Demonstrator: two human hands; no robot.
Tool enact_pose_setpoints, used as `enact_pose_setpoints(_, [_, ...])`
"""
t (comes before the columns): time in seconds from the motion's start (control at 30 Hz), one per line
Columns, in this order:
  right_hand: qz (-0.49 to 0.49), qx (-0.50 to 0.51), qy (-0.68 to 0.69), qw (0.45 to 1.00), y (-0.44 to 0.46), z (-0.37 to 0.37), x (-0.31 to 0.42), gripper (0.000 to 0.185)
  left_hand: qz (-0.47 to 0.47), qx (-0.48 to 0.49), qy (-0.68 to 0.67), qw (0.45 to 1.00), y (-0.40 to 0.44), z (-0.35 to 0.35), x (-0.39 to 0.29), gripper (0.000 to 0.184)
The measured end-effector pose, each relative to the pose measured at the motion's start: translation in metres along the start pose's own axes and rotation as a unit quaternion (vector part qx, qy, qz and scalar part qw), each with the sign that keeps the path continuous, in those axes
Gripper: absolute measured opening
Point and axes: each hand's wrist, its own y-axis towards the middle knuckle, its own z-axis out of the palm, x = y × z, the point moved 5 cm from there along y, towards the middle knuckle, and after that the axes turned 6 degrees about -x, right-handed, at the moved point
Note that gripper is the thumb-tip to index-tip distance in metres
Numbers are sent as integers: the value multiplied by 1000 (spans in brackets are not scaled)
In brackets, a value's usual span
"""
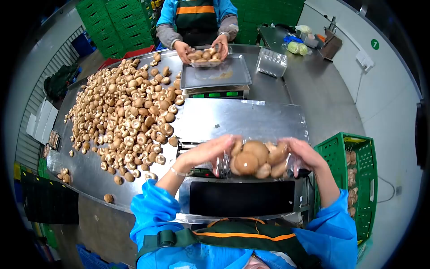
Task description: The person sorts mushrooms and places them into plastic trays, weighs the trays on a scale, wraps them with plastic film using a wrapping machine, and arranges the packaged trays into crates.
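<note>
Between my two hands is a pack of shiitake mushrooms [255,158] in clear plastic film, held over the wrapping machine. My left hand [209,151] presses the pack's left end, with fingers slightly blurred. At the other end my right hand [305,154] grips the film and the pack's side. Loose film shows at both ends; whether a tray lies under the mushrooms is hidden. Just below the pack is the machine's black pad [242,197], and beyond it a flat metal plate [242,117].
A large heap of loose shiitake mushrooms [127,112] covers the table's left. Across from me a co-worker [197,18] holds a tray of mushrooms [205,56] over a scale [217,80]. Clear trays [272,62] stand right of it. A green crate [371,179] holds packs at my right.
</note>
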Motion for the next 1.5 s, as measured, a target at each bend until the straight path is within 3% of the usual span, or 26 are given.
enact_pose_setpoints(0.1, [-14,30,-35,999,-60,29,-10,45,-17,42,8,999,-56,34,0,66])
enact_pose_setpoints(0.2, [54,35,-42,997,-89,49,-34,46,-58,92,-68,992,-99,44,42,82])
enact_pose_setpoints(0.23, [77,29,-21,996,-83,52,-53,47,-92,84,-135,983,-104,42,67,77])
enact_pose_setpoints(0.3, [101,23,-20,994,-62,55,-87,50,-157,85,-91,980,-100,32,129,56])
enact_pose_setpoints(0.37, [120,-18,-19,992,-53,47,-122,53,-191,-46,-169,966,-97,23,172,31])
enact_pose_setpoints(0.4, [126,-91,27,988,-58,39,-136,49,-184,-138,-196,953,-98,26,164,27])
enact_pose_setpoints(0.43, [135,-163,72,975,-68,33,-154,44,-146,-217,-218,940,-98,33,158,27])
enact_pose_setpoints(0.53, [37,-319,65,945,-82,38,-201,34,-115,-371,-105,916,-95,44,159,27])
enact_pose_setpoints(0.57, [-29,-344,144,927,-79,48,-210,26,-61,-447,-70,890,-90,49,157,27])
enact_pose_setpoints(0.63, [-7,-468,248,848,-79,55,-195,22,-88,-505,-209,833,-91,51,171,27])
enact_pose_setpoints(0.7, [0,-415,390,822,-104,40,-189,23,-47,-517,-283,807,-120,47,175,24])
enact_pose_setpoints(0.73, [33,-411,395,821,-124,40,-183,22,-101,-481,-323,808,-147,54,167,23])
enact_pose_setpoints(0.8, [74,-388,444,804,-157,55,-203,20,-168,-524,-382,742,-192,74,165,26])
enact_pose_setpoints(0.83, [86,-392,469,787,-166,68,-240,19,-191,-514,-421,723,-211,86,187,26])
enact_pose_setpoints(0.9, [59,-314,441,839,-165,105,-321,18,-285,-431,-457,724,-227,113,242,19])
enact_pose_setpoints(0.97, [270,-347,283,853,-126,146,-320,25,-354,-318,-426,770,-177,149,251,20])
enact_pose_setpoints(1.0, [280,-306,358,837,-122,161,-311,28,-300,-223,-230,898,-155,150,239,21])
enact_pose_setpoints(1.03, [288,-262,429,815,-123,174,-289,31,-217,-162,-11,962,-134,151,226,24])
enact_pose_setpoints(1.07, [290,-216,498,788,-125,183,-260,34,-152,-131,96,975,-121,152,212,24])
enact_pose_setpoints(1.13, [278,-114,625,721,-128,193,-205,41,-181,-102,-67,976,-107,160,198,23])
enact_pose_setpoints(1.2, [249,-28,682,687,-136,196,-190,48,-228,-97,-307,919,-102,167,174,22])
enact_pose_setpoints(1.27, [194,35,669,717,-139,182,-183,56,-221,-85,-427,873,-87,170,139,21])
enact_pose_setpoints(1.33, [69,79,684,722,-143,165,-160,69,-199,-60,-474,856,-66,174,104,20])
enact_pose_setpoints(1.4, [-78,70,459,882,-160,130,-129,89,-185,-50,-465,864,-39,182,74,20])
enact_pose_setpoints(1.47, [-172,-111,454,867,-154,98,-142,76,-186,-47,-422,886,-12,195,48,19])
enact_pose_setpoints(1.5, [-240,-179,556,775,-149,73,-138,67,-180,-45,-378,907,0,201,37,19])
